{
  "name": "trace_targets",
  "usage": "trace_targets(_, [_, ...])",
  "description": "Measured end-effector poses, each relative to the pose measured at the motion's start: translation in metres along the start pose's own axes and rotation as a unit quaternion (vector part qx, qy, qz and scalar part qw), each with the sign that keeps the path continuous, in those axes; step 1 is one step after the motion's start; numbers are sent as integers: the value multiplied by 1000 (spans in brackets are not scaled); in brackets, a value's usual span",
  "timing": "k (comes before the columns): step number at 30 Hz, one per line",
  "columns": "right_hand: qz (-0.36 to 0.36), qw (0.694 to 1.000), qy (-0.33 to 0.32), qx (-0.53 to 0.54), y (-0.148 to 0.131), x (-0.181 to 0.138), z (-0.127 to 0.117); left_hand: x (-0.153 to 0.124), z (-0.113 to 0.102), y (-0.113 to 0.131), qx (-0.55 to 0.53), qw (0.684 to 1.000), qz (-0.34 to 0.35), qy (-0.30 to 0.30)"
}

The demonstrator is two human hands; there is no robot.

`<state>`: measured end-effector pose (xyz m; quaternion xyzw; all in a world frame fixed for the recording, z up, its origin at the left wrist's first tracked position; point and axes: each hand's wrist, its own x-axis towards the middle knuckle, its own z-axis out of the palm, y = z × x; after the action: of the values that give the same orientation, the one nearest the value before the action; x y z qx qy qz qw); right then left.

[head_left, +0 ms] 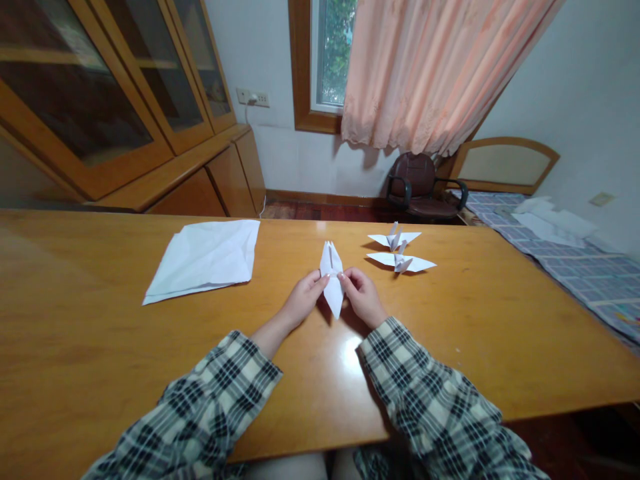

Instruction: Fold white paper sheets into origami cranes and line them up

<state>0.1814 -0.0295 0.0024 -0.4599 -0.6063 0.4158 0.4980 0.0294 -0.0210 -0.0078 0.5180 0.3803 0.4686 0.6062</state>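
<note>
A narrow, diamond-shaped piece of folded white paper (333, 277) stands on the wooden table (100, 333) in front of me. My left hand (303, 300) pinches its left edge near the middle, and my right hand (363, 293) pinches its right edge at the same height. Both hands are closed on the paper, and both arms wear checked sleeves. Two finished white paper cranes (395, 237) (401, 261) lie just beyond my right hand, apart from it.
A stack of white paper sheets (205, 259) lies on the table to the left. Beyond the table stand a wooden glass-door cabinet (125, 100), a dark office chair (423, 187), and a bed (575, 260) at the right. A pink curtain (440, 73) hangs at the window.
</note>
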Motion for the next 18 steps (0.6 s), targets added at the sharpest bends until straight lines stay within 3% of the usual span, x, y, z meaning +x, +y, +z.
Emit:
trace_targets(9, [28, 999, -11, 32, -1, 1, 0, 1, -2, -5, 15, 1000, 10, 16])
trace_targets(18, [17, 1000, 2, -7, 0, 0, -1, 1, -4, -6, 81, 996, 39, 21])
